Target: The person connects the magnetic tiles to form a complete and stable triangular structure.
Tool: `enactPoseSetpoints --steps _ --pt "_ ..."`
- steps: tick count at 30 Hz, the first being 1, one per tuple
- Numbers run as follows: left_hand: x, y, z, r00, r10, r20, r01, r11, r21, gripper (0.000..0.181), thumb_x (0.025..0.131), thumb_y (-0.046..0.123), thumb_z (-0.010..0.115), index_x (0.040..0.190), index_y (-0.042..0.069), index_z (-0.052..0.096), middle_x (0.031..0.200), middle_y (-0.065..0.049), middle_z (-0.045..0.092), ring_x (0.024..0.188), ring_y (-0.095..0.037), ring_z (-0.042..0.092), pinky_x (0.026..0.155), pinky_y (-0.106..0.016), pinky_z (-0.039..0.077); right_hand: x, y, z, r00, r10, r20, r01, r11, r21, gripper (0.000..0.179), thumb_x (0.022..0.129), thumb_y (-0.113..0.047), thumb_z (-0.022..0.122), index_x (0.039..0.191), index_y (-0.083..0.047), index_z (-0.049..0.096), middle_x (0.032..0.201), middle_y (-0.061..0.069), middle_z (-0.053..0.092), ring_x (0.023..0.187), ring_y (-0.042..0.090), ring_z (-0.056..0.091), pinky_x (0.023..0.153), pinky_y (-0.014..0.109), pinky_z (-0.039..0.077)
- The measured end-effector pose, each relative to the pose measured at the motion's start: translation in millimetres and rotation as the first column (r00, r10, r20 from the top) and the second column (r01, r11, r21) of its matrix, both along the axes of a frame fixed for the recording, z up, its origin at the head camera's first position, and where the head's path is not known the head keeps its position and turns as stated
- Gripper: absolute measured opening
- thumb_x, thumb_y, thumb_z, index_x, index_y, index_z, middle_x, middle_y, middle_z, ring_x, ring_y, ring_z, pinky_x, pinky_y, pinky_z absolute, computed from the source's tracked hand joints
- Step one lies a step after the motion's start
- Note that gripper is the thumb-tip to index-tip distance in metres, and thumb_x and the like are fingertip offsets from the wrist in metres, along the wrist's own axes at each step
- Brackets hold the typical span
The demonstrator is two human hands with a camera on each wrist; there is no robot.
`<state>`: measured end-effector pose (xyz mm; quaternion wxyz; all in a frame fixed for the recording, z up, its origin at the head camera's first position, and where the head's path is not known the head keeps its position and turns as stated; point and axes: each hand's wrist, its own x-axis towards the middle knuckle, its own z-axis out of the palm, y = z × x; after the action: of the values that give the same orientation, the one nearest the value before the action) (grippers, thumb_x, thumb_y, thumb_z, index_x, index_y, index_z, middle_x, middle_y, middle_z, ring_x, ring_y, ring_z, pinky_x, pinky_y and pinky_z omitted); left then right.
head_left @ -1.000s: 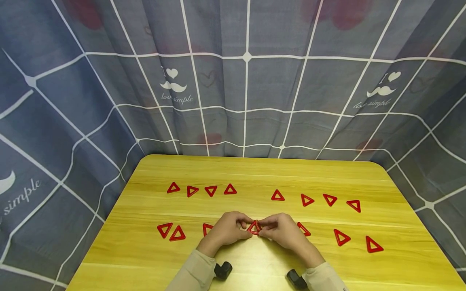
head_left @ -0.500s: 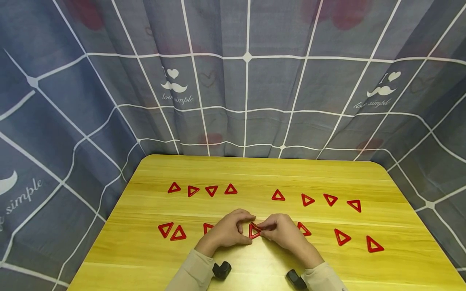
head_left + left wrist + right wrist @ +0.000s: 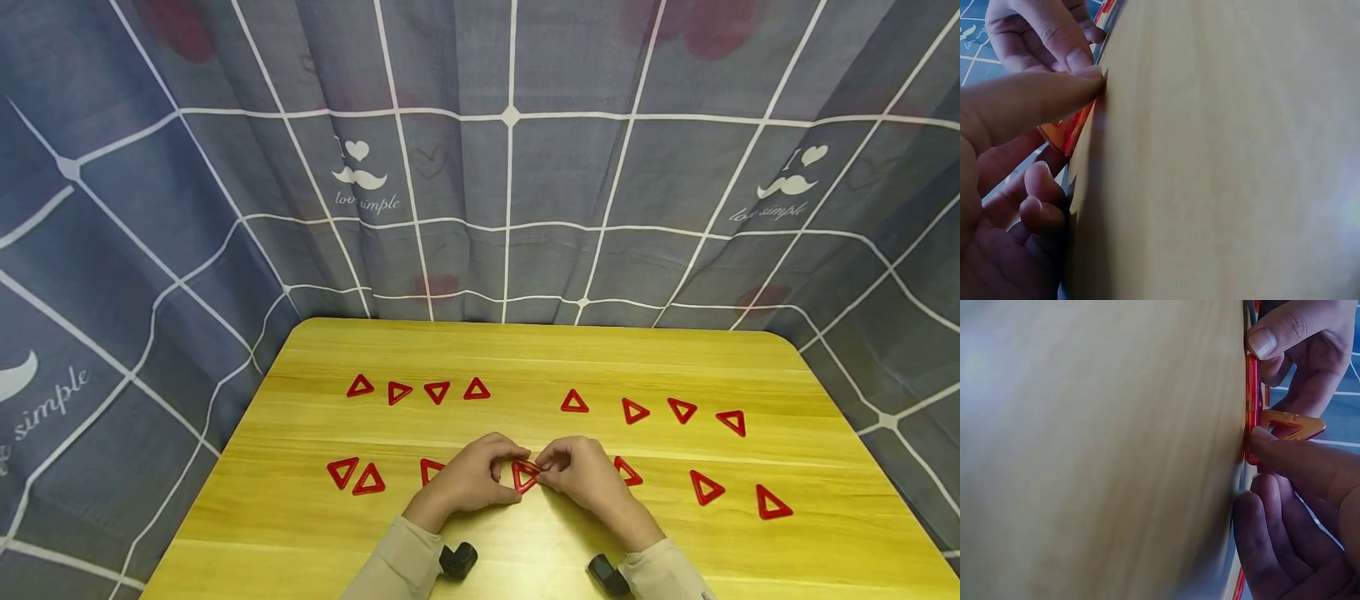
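Observation:
A red open-centred plastic triangle [image 3: 517, 479] lies flat on the table between both hands. My left hand [image 3: 480, 473] holds it, thumb at the near corner and index finger curved round the far side. A second triangle [image 3: 1313, 425], orange against the light in the right wrist view, stands up from one edge of the flat one. My right hand [image 3: 587, 477] pinches this standing triangle between thumb and forefinger, low down where the two pieces meet. In the left wrist view the left thumb [image 3: 1054, 97] covers much of both pieces.
Several loose red triangles lie in a far row, such as this left one [image 3: 476, 398] and this right one [image 3: 575, 410]. More lie nearer, beside both forearms, including a triangle [image 3: 703, 498] at right. A patterned curtain [image 3: 510, 208] hangs behind the wooden table [image 3: 525, 350].
The flat triangle has turned between the hands and come slightly nearer. The left fingers have spread wider and shifted to its near and far corners; the right hand stays at its right side.

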<state>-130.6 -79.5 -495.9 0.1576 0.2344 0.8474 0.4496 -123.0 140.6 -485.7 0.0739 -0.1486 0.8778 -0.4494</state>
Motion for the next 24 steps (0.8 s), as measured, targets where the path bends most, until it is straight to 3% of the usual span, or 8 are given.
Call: enactPoseSetpoints --steps 8,13,19,24 --pt "2.2 2.7 1.8 1.000 -0.002 0.001 0.002 0.999 -0.050 0.055 0.077 0.022 0.089 0.129 0.023 0.070 0.102 0.006 0.054 0.073 -0.009 0.045 0.064 -0.025 0.041 1.6 -0.4 -0.2 0.998 -0.056 -0.038 0.056 0.998 0.022 0.012 0.079 -0.005 0.086 0.081 -0.009 0.074 0.073 -0.007 0.067 0.067 0.008 0.063 0.061 0.024 0.052" --pt "2.6 4.5 1.4 0.999 -0.016 -0.031 0.014 0.996 -0.086 0.054 0.079 0.026 0.088 0.130 0.026 0.070 0.102 0.008 0.052 0.081 -0.009 0.048 0.070 -0.027 0.043 3.1 6.5 1.7 0.993 -0.119 -0.018 0.119 0.992 0.034 0.016 0.076 -0.007 0.088 0.083 -0.009 0.074 0.073 -0.006 0.065 0.066 0.009 0.061 0.061 0.025 0.051" --pt "3.5 6.3 3.5 0.998 -0.035 -0.050 0.030 0.994 -0.106 0.052 0.082 0.028 0.086 0.131 0.026 0.070 0.102 0.008 0.051 0.088 -0.009 0.053 0.079 -0.027 0.045 7.1 29.9 10.6 0.977 -0.208 0.053 0.204 0.977 0.069 0.023 0.074 -0.008 0.090 0.091 -0.009 0.075 0.077 -0.004 0.065 0.065 0.012 0.060 0.062 0.027 0.049" --pt "5.3 7.3 5.8 0.998 -0.038 -0.056 0.032 0.993 -0.118 0.051 0.082 0.028 0.086 0.130 0.026 0.070 0.103 0.009 0.051 0.090 -0.008 0.053 0.082 -0.029 0.046 11.0 59.2 15.4 0.960 -0.273 0.064 0.263 0.955 0.133 0.034 0.071 -0.014 0.093 0.100 -0.009 0.075 0.088 0.000 0.065 0.072 0.014 0.057 0.064 0.029 0.047"
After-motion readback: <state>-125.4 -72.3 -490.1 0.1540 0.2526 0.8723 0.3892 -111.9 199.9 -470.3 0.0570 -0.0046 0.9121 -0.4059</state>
